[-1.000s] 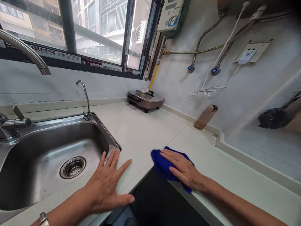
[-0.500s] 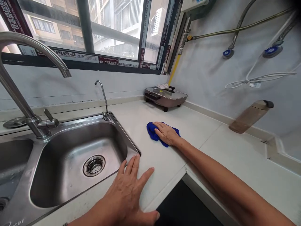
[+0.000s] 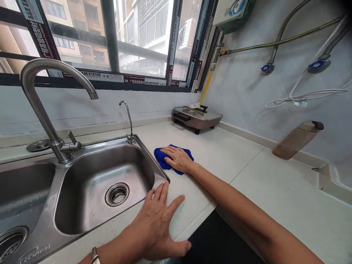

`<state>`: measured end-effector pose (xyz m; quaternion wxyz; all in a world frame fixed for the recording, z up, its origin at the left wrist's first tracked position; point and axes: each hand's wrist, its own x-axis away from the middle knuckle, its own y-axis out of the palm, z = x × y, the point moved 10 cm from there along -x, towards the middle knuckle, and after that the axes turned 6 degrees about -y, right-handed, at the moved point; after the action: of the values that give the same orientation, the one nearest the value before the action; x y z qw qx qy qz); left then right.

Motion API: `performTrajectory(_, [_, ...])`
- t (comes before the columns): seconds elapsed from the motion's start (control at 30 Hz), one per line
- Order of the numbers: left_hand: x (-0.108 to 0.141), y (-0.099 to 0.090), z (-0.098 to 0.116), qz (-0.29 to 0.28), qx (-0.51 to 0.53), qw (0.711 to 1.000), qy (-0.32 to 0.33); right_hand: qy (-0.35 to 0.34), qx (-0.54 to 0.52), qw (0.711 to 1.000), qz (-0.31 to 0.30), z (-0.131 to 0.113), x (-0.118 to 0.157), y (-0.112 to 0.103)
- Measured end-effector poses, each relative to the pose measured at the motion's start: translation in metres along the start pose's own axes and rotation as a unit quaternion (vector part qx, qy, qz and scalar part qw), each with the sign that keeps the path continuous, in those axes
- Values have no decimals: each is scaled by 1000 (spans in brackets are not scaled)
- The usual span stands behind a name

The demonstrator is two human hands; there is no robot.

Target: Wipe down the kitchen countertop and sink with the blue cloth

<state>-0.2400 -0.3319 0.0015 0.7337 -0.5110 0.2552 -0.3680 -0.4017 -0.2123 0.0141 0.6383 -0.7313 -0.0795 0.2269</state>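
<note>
A blue cloth (image 3: 160, 158) lies bunched on the white countertop (image 3: 203, 183), close to the right edge of the steel sink (image 3: 82, 198). My right hand (image 3: 177, 158) presses flat on it from above, fingers pointing left and covering part of the cloth. Nearer to me, my left hand (image 3: 159, 220) is spread with its fingertips on the sink's front right corner. It holds nothing, and its thumb points right over the counter's front edge. A bracelet shows on the left wrist.
A large faucet (image 3: 44, 106) and a thin tap (image 3: 128, 117) stand behind the sink. An electric pan (image 3: 198, 116) sits in the back corner. A brown bottle (image 3: 295, 141) leans by the right wall. Hoses and a cable hang above.
My right hand and the blue cloth have moved left across the counter, closer to the sink. The view has shifted slightly left and up. My left hand stays at the sink corner.
</note>
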Motion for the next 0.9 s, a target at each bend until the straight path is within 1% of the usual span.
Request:
performTrajectory(0.13, [2, -6, 4, -17, -15, 999, -33, -86, -33, 996, -9, -27, 34, -8])
performTrajectory(0.2, [5, -9, 4, -18, -13, 999, -48, -107, -46, 993, -9, -39, 58, -15])
performTrajectory(0.27, [7, -10, 4, -13, -4, 999, -53, -112, -62, 992, -14, -46, 85, -22])
performTrajectory(0.37, [9, -10, 4, 1, 8, 999, -45, -113, -94, 989, -27, -51, 125, -31])
performTrajectory(0.43, [9, -10, 4, 6, 11, 999, -37, -116, -118, 986, -32, -50, 147, -36])
performTrajectory(0.53, [10, -8, 5, 5, 10, 999, -33, -108, -141, 983, -37, -43, 163, -40])
performTrajectory(0.6, [9, -9, 5, 13, 10, 999, -32, -105, -138, 984, -43, -40, 159, -38])
performTrajectory(0.67, [9, -10, 4, 34, 11, 999, -24, -111, -123, 985, -52, -42, 145, -34])
performTrajectory(0.77, [9, -12, 3, 64, 15, 998, -10, -126, -95, 986, -58, -47, 108, -25])
performTrajectory(0.83, [8, -8, 1, 60, 18, 998, -12, -135, -77, 986, -53, -49, 80, -18])
performTrajectory(0.9, [6, -1, -3, 43, 23, 999, -16, -143, -64, 987, -45, -49, 52, -12])
